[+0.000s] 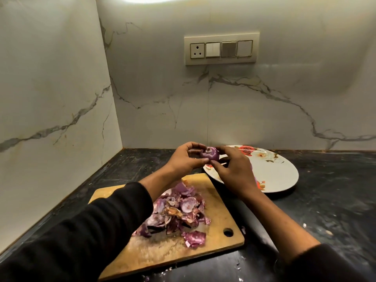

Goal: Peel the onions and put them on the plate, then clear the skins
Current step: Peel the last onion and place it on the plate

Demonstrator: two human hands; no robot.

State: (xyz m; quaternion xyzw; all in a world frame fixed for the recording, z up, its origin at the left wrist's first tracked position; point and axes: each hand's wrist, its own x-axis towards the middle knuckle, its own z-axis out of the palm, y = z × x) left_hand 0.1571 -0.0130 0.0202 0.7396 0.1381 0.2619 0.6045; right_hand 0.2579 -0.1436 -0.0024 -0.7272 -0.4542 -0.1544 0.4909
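Observation:
A small purple onion (210,154) is held up between both hands, above the near-left edge of the plate. My left hand (184,159) grips it from the left with thumb and fingers. My right hand (232,169) pinches it from the right and covers part of the white flowered plate (274,169). A heap of purple onion skins (177,212) lies on the wooden cutting board (219,204) in front of me. Whatever lies on the plate under my right hand is hidden.
The black stone counter (325,200) runs into a corner of marble walls at the left and back. A switch panel (221,48) sits on the back wall. Small skin scraps (243,230) lie scattered on the counter beside the board.

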